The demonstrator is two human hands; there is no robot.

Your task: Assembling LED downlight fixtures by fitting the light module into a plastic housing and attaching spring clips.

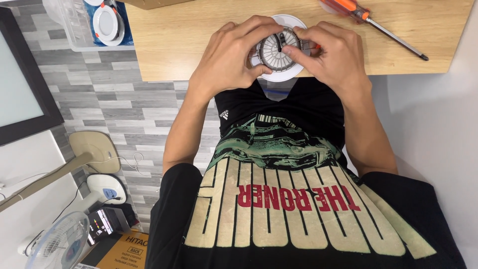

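A round white downlight fixture (284, 50) with a ribbed grey metal back lies face down at the near edge of the wooden table (174, 45). My left hand (231, 55) grips its left side, fingers curled over the rim. My right hand (331, 55) holds the right side, fingertips pinching at the dark clip in the centre of the grey back. Both hands cover much of the white rim.
An orange-handled screwdriver (371, 22) lies on the table at the upper right. A clear plastic bin (74, 30) holding similar white round lights (107, 22) stands left of the table. A fan (57, 244) and cardboard box (124, 249) sit on the floor, lower left.
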